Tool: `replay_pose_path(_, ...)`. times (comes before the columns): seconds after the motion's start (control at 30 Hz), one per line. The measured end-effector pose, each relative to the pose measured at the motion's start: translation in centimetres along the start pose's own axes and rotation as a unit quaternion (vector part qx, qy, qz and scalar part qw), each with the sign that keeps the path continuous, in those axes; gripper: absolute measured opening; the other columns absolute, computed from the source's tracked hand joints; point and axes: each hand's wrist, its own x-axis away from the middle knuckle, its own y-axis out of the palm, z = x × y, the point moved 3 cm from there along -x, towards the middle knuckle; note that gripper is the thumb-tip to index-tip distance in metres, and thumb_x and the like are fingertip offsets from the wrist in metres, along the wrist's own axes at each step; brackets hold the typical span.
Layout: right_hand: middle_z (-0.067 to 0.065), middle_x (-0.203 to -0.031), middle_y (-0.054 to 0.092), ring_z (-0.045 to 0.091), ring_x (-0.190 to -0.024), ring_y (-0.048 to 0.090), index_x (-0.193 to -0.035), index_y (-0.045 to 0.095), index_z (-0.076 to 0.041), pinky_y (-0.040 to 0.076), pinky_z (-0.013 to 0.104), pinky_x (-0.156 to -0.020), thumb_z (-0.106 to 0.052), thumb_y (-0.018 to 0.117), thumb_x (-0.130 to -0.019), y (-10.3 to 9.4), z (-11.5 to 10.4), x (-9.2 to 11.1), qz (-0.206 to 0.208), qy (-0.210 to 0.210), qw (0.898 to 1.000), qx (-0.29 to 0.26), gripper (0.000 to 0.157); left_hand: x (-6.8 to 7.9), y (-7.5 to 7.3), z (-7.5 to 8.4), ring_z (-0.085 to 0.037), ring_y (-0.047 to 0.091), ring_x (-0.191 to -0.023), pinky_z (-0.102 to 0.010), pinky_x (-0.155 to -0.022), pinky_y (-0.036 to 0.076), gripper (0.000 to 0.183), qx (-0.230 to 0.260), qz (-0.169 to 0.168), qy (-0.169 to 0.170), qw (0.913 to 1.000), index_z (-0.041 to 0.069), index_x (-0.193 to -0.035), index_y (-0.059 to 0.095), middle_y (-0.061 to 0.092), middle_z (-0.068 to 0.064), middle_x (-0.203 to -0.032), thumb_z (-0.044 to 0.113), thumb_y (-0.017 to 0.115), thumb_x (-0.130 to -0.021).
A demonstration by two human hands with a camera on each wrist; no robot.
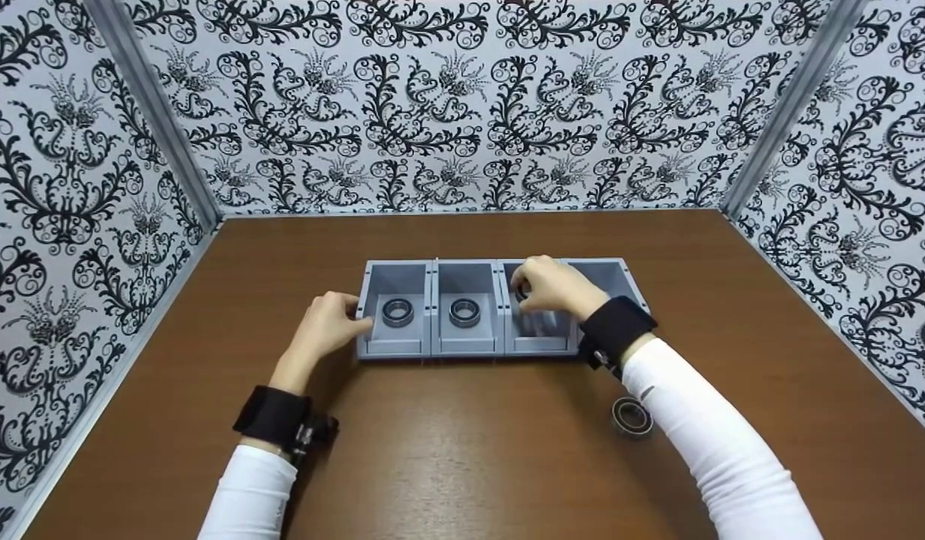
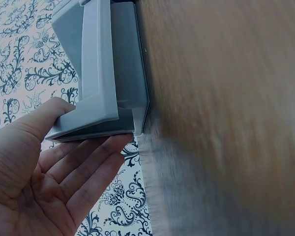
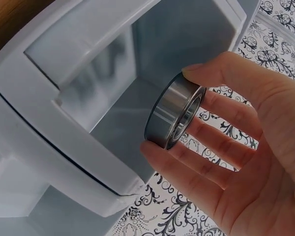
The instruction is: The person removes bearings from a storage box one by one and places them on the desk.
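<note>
My right hand [image 1: 556, 286] pinches a steel ball bearing [image 3: 176, 113] between thumb and fingertips, over the third compartment from the left in a row of grey bins [image 1: 466, 346]. In the right wrist view the bearing is tilted and its ring side shows. At the row's left end my left hand [image 1: 325, 328] holds the outer wall of the leftmost bin [image 2: 96, 110], thumb over the rim and fingers along the outside. One bearing [image 1: 397, 312] lies flat in the leftmost bin, and another bearing [image 1: 464, 313] in the bin beside it. The right hand partly hides the rightmost bin.
Another bearing [image 1: 632, 417] lies on the brown table [image 1: 447, 435], close to the right forearm. Patterned panels [image 1: 462, 112] with grey frame posts enclose the table at the back and sides.
</note>
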Motion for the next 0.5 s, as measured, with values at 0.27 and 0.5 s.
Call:
replay_pose_path(0.27, 0.016, -0.107, 0.069, 0.034, -0.103, 0.062, -0.115, 0.077, 0.0, 0.053, 0.05, -0.089, -0.01, 0.078, -0.077, -0.41, 0.01, 0.27, 0.003, 0.01, 1.0, 0.004, 0.039, -0.09, -0.01, 0.04, -0.016, 0.044, -0.062, -0.032, -0.061, 0.035, 0.017, 0.002, -0.001, -0.001, 1.0, 0.005, -0.074, 0.065, 0.052, 0.002, -0.064, 0.011, 0.075, -0.087)
replay_pose_path(0.5, 0.021, -0.117, 0.071, 0.04, -0.11, 0.065, -0.116, 0.076, 0.001, 0.052, 0.054, -0.094, -0.013, 0.079, -0.078, -0.64, 0.04, 0.32, 0.009, -0.002, 1.0, 0.028, 0.041, 0.06, -0.07, 0.19, -0.016, 0.045, -0.063, -0.032, -0.061, 0.037, 0.011, 0.001, 0.009, 0.009, 0.9999, 0.003, -0.078, 0.069, 0.056, 0.003, -0.065, 0.011, 0.073, -0.085)
